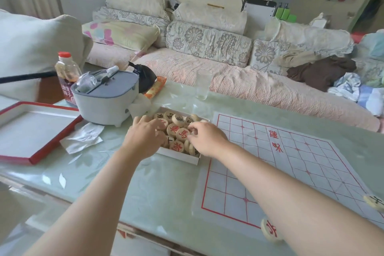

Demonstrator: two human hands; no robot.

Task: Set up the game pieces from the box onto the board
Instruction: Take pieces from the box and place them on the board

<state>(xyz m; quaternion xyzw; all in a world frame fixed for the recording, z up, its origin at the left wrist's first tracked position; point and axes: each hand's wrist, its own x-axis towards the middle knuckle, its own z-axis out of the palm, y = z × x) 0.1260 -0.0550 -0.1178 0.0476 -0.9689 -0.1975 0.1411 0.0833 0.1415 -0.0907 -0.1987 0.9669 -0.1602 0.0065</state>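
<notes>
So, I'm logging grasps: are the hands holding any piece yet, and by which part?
The right hand seems to pinch one of the pieces in the box by its rim. The left hand lies on them; its grip cannot be told.

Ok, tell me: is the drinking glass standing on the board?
No, the glass stands on the table beyond the box, clear of the board.

Person, body parts in view: bare left hand [143,139] and bare left forearm [99,193]; bare right hand [207,139] and bare right forearm [291,189]. Skin uncovered from fingers to frame edge on both sides. Fingertips blurred; nail detail not resolvable.
</notes>
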